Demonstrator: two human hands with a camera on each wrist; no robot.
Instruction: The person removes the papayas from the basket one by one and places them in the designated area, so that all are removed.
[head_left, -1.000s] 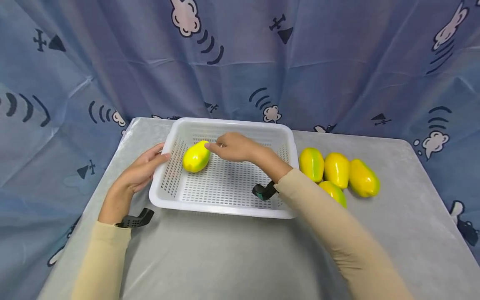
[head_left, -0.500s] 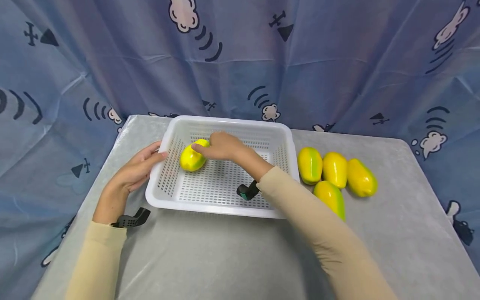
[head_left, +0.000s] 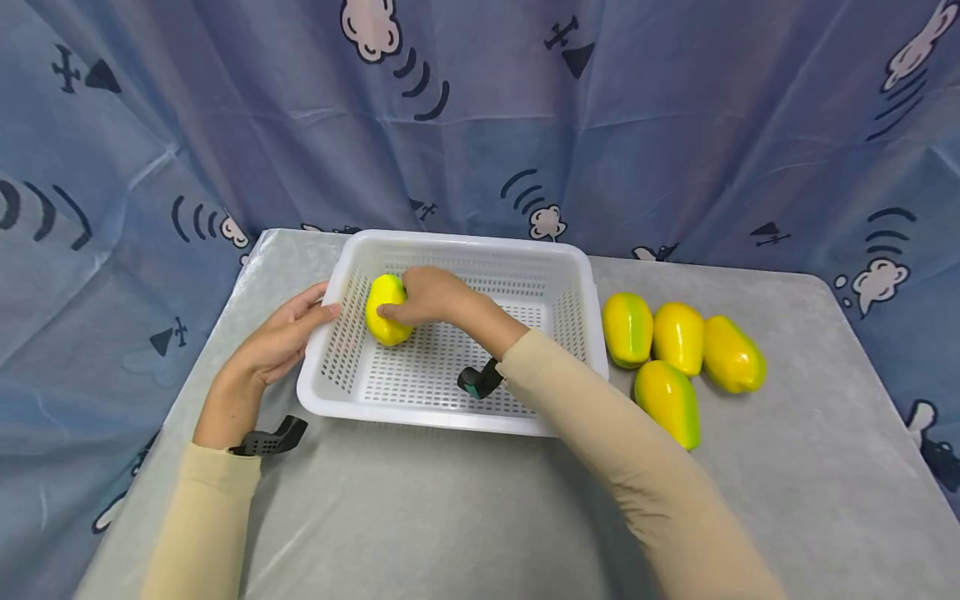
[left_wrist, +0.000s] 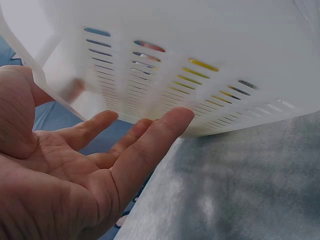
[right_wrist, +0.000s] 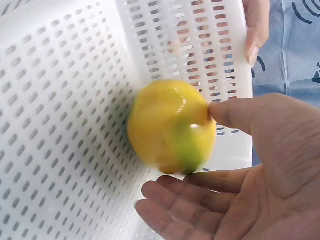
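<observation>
A white perforated plastic basket (head_left: 450, 417) sits on the grey-covered table. My left hand (head_left: 281, 337) holds its left rim, thumb over the edge; in the left wrist view, the fingers (left_wrist: 145, 145) lie along the outer wall. Inside the basket, near the left wall, is a glossy yellow-green papaya (head_left: 386, 310). My right hand (head_left: 431, 297) grips this papaya from its right side. From the right wrist, the thumb is seen touching one side of the papaya (right_wrist: 170, 125), with the fingers curled beneath its other side.
Several more yellow-green papayas (head_left: 678, 337) lie grouped on the table right of the basket, one (head_left: 667, 404) nearer the front by the right sleeve. A blue patterned curtain (head_left: 480, 125) hangs behind the table (head_left: 420, 517). Each wrist carries a black camera mount (head_left: 480, 379).
My right hand has moved left onto the papaya and closed around it. The papaya has turned slightly and stands more lengthwise. My left hand stays on the rim.
</observation>
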